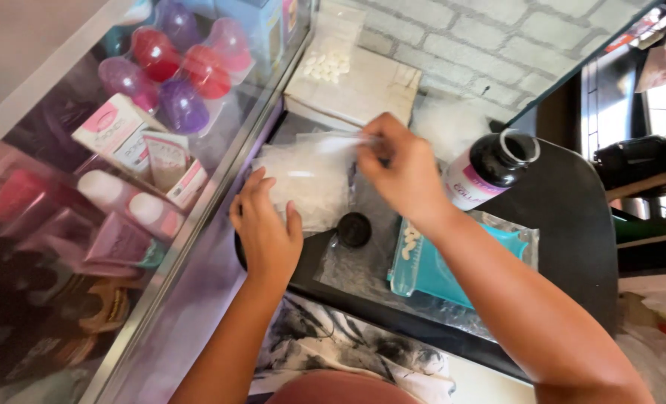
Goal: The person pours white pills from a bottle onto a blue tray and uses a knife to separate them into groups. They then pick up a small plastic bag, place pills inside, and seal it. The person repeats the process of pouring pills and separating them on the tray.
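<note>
Right hand [400, 168] pinches clear bag [307, 176], left hand [267, 228] steadying

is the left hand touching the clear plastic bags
Touching. The head view shows the left hand lying flat with its fingers pressed on the pile of clear plastic bags.

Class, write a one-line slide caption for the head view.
Left hand steadies clear plastic bags while right hand pinches one, beside an open dark bottle.
</note>
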